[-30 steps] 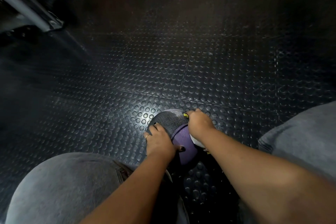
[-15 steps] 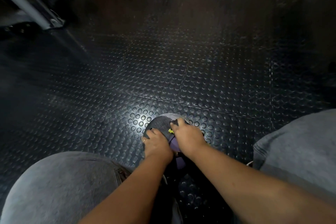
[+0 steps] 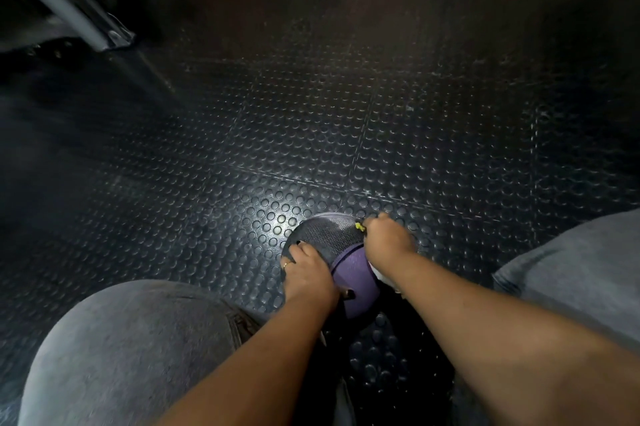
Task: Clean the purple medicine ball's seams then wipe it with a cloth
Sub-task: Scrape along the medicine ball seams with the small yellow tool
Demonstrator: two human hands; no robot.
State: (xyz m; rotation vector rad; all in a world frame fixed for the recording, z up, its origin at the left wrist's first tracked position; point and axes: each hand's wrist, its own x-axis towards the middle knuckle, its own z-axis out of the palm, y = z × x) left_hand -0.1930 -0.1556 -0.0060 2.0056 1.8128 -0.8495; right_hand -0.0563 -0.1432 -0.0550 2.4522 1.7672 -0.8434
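Subject: the medicine ball point(image 3: 356, 275), purple with a dark grey textured panel on top. It sits on the black studded rubber floor point(image 3: 311, 135), low in the head view, between the person's two knees in grey trousers point(image 3: 131, 349).

Left hand point(image 3: 306, 273): laid over the ball's near left side. The fingers point(image 3: 300, 248) are spread and follow the curve of the grey panel, with the tips resting on it. The thumb lies toward the purple panel, close to the seam between the two colours. A ring point(image 3: 285, 265) shows on one finger. The hand presses on the ball and holds nothing else.

Right hand point(image 3: 388, 242): on the ball's far right edge, with the fingers point(image 3: 379, 219) curled tightly inward. They pinch a small tool point(image 3: 360, 227). Only its yellow tip shows, sticking out to the left of the knuckles and touching the grey panel near the ball's rim. What kind of tool it is cannot be told.

A white item point(image 3: 379, 276) lies just beside the purple panel. The right wrist partly hides it, so it cannot be identified.

Surroundings: a grey metal bar point(image 3: 65, 0) runs at a slant across the upper left, well apart from the ball. A bright patch of light falls on the floor just beyond the ball's left side.
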